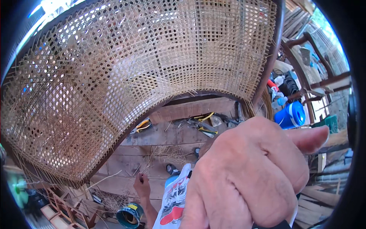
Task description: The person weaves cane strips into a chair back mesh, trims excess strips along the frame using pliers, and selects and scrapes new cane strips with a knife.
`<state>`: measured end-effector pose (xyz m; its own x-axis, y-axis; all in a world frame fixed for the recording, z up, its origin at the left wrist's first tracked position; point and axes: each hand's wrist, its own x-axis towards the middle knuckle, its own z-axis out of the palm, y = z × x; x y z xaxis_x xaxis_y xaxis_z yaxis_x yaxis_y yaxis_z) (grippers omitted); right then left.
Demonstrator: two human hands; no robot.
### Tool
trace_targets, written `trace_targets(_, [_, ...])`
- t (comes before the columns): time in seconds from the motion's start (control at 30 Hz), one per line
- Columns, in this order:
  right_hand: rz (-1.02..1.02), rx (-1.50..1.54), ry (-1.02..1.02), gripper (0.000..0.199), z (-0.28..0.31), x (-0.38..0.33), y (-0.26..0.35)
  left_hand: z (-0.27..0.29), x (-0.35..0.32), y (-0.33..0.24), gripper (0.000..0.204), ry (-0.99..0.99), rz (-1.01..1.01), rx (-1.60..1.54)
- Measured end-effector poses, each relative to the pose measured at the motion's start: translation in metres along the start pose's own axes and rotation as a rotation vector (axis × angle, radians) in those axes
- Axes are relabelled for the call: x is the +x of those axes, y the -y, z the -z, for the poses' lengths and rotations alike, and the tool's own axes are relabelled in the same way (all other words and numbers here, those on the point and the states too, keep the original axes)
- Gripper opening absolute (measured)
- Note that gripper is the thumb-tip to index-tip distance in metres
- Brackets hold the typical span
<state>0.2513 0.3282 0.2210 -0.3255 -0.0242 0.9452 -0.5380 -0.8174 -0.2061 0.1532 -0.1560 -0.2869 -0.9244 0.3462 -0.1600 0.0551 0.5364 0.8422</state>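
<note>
A large curved panel of woven cane (183, 49) fills the upper view, set in a dark wooden frame (271, 65). Many loose cane ends stick out at its left part. Very close to the camera, my right hand (248, 171) is raised with its fingers curled and one digit, seemingly the thumb, pointing right; anything inside the fist is hidden. Below the frame's inner curve, my left hand (142, 187) is low beside my white printed clothing, its fingers curled together. What they pinch, if anything, is too small to tell. A bundle of strands (248, 109) hangs by the frame's lower right corner.
Yellow-handled tools (206, 117) and an orange-and-black hand tool (143, 125) lie on wooden boards (152, 134) with cane scraps (171, 152). A dark green bucket (129, 216) stands at lower left. Right are a blue jug (291, 115) and a wooden chair frame (331, 80).
</note>
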Motion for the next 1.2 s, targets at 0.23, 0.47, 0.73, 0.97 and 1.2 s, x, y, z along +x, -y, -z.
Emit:
trace_targets(0.23, [-0.016, 0.113, 0.035, 0.065, 0.073, -0.018, 0.049, -0.116, -0.015, -0.072, 0.026, -0.11, 0.11, -0.022])
trace_targets(0.47, [0.086, -1.662, -0.366, 0.029, 0.224, -0.062, 0.066, -0.156, -0.037, -0.107, 0.025, -0.166, 0.18, -0.026])
trace_targets(0.73, [-0.004, -2.319, -0.121, 0.016, 0.423, -0.102, 0.056, -0.171, -0.089, -0.076, 0.028, -0.219, 0.269, -0.022])
trace_targets(0.97, [-0.017, -2.63, 0.122, 0.013, 0.439, -0.101, 0.016, -0.13, -0.069, -0.105, 0.027, -0.223, 0.11, 0.011])
trace_targets(1.2, [-0.869, -1.825, 0.11, 0.024, 0.292, -0.095, -0.14, 0.001, -0.07, -0.035, 0.037, -0.131, 0.126, 0.02])
